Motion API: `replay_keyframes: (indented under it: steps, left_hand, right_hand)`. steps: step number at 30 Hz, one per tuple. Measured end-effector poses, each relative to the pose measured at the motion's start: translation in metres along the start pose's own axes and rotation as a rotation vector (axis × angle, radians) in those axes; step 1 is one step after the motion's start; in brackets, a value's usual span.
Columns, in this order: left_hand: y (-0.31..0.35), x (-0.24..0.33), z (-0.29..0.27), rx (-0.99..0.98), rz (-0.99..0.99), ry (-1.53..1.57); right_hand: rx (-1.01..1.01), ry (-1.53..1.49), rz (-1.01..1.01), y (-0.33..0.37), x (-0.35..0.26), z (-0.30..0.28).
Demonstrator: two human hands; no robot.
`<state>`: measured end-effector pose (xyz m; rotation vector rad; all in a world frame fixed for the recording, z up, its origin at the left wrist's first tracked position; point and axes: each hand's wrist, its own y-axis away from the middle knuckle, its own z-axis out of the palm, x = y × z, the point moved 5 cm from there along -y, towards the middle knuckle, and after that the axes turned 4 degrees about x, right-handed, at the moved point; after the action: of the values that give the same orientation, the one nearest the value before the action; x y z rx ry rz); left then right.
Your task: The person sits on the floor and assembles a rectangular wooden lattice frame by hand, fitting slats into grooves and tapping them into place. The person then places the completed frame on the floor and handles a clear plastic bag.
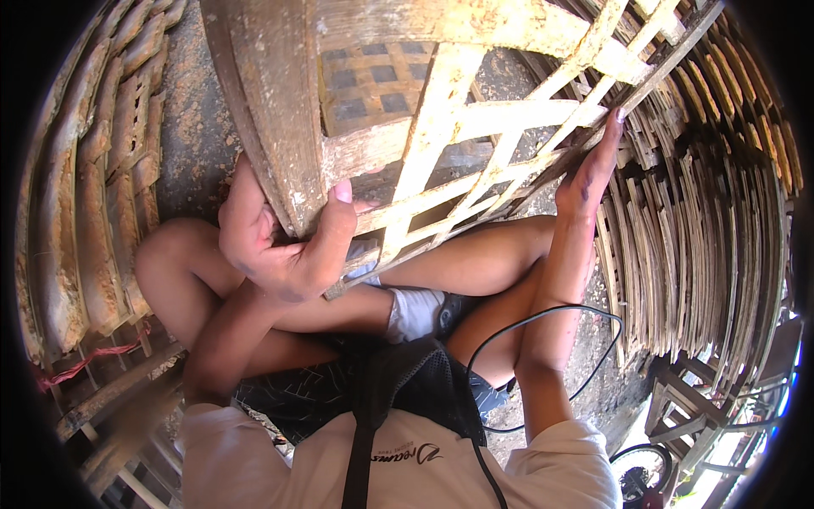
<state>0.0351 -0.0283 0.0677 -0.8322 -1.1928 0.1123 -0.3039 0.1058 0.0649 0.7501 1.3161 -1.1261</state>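
A pale, worn wooden lattice panel of crossed flat slats is held tilted in front of me, above my folded legs. A wide, thick wooden board runs along its left side. My left hand is closed around the board's lower end, thumb against the near side and fingertips reaching past the slats. At the panel's right edge, my right hand is seen edge-on, holding the dark outer bar. One straight digit shows there; its other fingers are mostly hidden.
Stacks of curved slatted wooden pieces stand close on the left and right. Behind the panel lies a woven gridded piece. A black cable loops by my right forearm. A wheel shows at lower right.
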Motion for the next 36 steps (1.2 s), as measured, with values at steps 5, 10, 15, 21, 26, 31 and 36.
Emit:
replay_keyframes:
  steps: [5,10,15,21,26,31,36]
  left_hand:
    - [-0.003,-0.001,-0.001,0.025,-0.029,0.022]
    - [-0.007,-0.007,-0.002,0.078,-0.080,0.079]
    - [-0.007,-0.005,-0.001,0.117,-0.127,0.095]
    - [-0.002,-0.005,-0.001,0.082,-0.037,0.044]
    - [0.002,0.003,0.003,0.101,-0.038,0.030]
    - [0.003,0.006,0.006,0.056,-0.033,-0.009]
    - [0.005,0.007,0.009,0.070,0.014,-0.049]
  right_hand:
    - [-0.079,0.119,-0.036,-0.003,0.009,-0.007]
    - [-0.252,0.238,-0.123,-0.005,0.007,-0.008]
    - [-0.248,0.072,-0.116,-0.014,0.021,-0.020]
    - [0.094,0.239,-0.291,-0.011,-0.001,-0.007]
    - [0.263,0.531,-0.354,0.003,-0.027,0.002]
    - [0.302,0.697,-0.643,0.004,-0.054,0.009]
    - [0.344,0.926,-0.622,0.006,-0.070,0.007]
